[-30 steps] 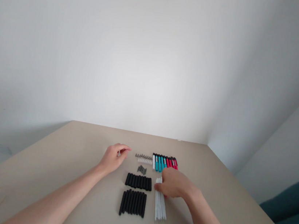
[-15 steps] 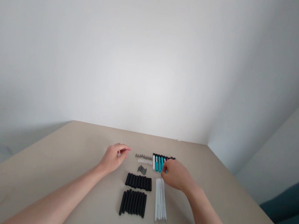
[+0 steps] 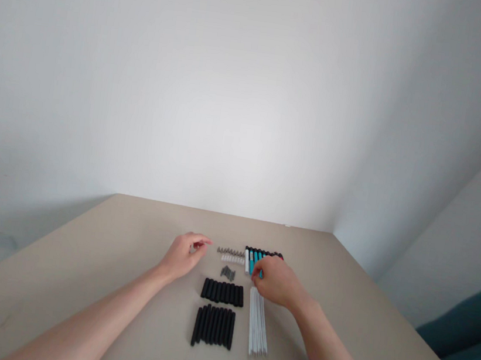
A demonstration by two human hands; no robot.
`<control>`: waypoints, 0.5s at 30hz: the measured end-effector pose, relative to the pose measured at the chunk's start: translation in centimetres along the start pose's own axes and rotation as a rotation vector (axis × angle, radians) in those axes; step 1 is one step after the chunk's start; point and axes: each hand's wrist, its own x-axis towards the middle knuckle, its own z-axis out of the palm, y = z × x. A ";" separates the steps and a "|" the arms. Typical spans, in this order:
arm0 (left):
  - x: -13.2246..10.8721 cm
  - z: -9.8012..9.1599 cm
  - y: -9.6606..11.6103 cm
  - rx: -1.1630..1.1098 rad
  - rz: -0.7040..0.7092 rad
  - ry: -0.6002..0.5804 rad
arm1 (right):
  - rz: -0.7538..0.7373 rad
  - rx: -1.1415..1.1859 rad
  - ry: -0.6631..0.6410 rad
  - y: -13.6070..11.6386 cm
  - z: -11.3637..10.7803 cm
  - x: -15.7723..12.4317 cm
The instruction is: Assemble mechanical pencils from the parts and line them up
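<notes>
My right hand (image 3: 275,280) is over the near ends of a row of teal and white pen barrels (image 3: 251,262) with black tops. Its fingers curl together, and a bit of teal shows in the gap between them. Whether they grip anything is hidden. Off to the left, my left hand (image 3: 184,255) hovers above the table with thumb and index finger curved and slightly apart, seemingly with nothing in them. Nearest to it lie a row of small metal springs (image 3: 231,252) and a row of small clear plastic pieces (image 3: 232,259).
Small dark grey metal parts (image 3: 228,273) lie in a cluster on the beige table (image 3: 137,320). Nearer me are two rows of black tubes, shorter ones (image 3: 223,292) and longer ones (image 3: 213,326). White pen refills (image 3: 257,324) lie under my right forearm's left side. A wall (image 3: 240,115) rises behind.
My right hand has shifted slightly left along the row of pen barrels. My left hand has barely moved, and the laid-out parts look the same.
</notes>
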 end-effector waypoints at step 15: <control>-0.1 -0.1 -0.2 -0.018 -0.001 0.001 | 0.611 0.003 0.166 3.6 -1.2 0.9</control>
